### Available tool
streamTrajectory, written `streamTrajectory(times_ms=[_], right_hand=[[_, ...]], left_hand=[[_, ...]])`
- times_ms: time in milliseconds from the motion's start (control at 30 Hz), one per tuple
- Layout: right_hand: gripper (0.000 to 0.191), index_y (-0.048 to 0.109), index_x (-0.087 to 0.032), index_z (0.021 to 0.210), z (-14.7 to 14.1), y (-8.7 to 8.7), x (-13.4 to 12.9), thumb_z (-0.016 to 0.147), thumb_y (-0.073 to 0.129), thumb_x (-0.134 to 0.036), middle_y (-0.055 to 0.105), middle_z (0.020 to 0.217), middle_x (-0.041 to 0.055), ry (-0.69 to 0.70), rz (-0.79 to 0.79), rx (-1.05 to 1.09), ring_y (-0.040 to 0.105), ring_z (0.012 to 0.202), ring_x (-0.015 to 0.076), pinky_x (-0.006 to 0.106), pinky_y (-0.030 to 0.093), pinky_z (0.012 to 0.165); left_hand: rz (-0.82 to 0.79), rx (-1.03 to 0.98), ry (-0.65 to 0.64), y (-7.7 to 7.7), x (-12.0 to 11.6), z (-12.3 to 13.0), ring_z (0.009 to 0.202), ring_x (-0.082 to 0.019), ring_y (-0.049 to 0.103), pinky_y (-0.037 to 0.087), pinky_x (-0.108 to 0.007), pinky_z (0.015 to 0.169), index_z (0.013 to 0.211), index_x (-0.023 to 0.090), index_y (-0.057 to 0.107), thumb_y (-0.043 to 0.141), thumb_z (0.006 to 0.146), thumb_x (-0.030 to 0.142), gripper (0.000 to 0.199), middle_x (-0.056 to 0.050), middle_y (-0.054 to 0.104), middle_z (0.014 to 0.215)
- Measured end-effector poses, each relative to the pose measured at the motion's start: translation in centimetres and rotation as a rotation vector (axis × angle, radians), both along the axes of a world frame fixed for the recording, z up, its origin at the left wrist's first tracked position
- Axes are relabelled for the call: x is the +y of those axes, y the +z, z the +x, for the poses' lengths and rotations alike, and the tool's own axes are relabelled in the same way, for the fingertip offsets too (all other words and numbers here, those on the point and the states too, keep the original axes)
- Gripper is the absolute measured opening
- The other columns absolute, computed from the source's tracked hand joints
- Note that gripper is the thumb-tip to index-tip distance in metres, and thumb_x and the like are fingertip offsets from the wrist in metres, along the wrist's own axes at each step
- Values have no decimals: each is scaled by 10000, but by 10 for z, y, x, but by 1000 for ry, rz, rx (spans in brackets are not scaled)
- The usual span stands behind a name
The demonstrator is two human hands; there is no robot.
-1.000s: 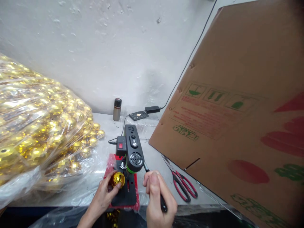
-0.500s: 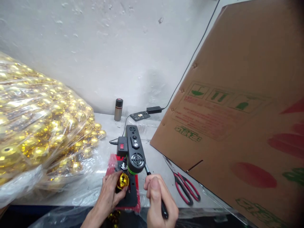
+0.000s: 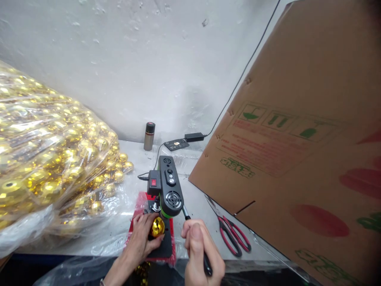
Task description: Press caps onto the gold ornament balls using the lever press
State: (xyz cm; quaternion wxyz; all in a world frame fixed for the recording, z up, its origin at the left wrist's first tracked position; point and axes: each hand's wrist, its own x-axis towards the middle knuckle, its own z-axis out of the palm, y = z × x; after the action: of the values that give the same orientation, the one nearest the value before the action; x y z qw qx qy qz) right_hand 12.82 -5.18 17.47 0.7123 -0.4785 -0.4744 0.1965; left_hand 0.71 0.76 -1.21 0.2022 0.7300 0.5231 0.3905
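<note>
A shiny gold faceted ball [image 3: 157, 227] sits between the thumb and fingers of my left hand [image 3: 143, 237], low over the base of a small bench drill press [image 3: 171, 186]. The press has a black head, a green ring beneath it and a red switch [image 3: 153, 182] on its left side. My right hand [image 3: 201, 250] is closed around the black-gripped lever [image 3: 207, 264] at the right of the press. The tip of the drill, under the head, is hidden from this angle.
A clear plastic bag of many gold balls [image 3: 59, 159] fills the left. Red-handled scissors [image 3: 233, 234] lie right of the press, beside a large cardboard box [image 3: 282, 167]. A small dark-capped bottle [image 3: 149, 137] and a black power adapter [image 3: 194, 137] stand near the wall.
My left hand has shifted slightly to the right with the gold ball, and its fingers sit a little differently around it. My right hand keeps its hold on the lever.
</note>
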Motion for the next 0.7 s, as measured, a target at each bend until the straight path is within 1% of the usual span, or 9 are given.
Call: streamTrajectory(times_ms=[100,200,400,500,633,700], right_hand=[[425,513,-216,721,-1,0,-1,1137,486,-302,505,716,-19,-5,18,-2,484,649,116,303,326,604],[408,522,-217,736,0,0,-1,1135,486,-298,509,715,-21,-7,26,-8,489,653,117,301,329,603],[381,532,-220,751,5,-3,0,1124,487,-277,523,709,-14,2,15,-50,481,612,122,309,301,558],[382,545,-218,746,3,-11,-1,1121,479,-258,526,705,-15,-21,32,-67,480,603,120,302,326,576],[425,503,-219,686,-1,-33,-3,1110,476,-228,547,694,-21,-86,87,-61,524,631,120,294,368,641],[434,508,-219,675,-2,-43,-4,1107,472,-228,568,698,-21,-99,96,-75,541,648,126,295,374,656]], left_hand=[[-19,52,3,8,3,8,1079,-365,724,539,-540,1014,1209,229,749,806,724,247,488,-102,798,1118],[-75,46,7,11,3,13,1053,-352,713,523,-513,989,1181,232,729,780,741,240,443,-82,784,1067],[-108,2,-23,4,1,10,1064,-341,693,497,-497,1001,1220,247,692,763,776,263,450,-76,785,1118],[-116,-17,-30,2,1,9,1085,-349,686,492,-509,1016,1220,250,689,769,773,258,454,-75,781,1115],[-119,-26,-33,1,0,11,1111,-364,680,485,-531,1032,1205,235,685,780,767,262,449,-85,772,1106],[-119,-23,-34,2,0,12,1104,-364,683,474,-543,1043,1201,229,681,786,753,249,461,-89,771,1106]])
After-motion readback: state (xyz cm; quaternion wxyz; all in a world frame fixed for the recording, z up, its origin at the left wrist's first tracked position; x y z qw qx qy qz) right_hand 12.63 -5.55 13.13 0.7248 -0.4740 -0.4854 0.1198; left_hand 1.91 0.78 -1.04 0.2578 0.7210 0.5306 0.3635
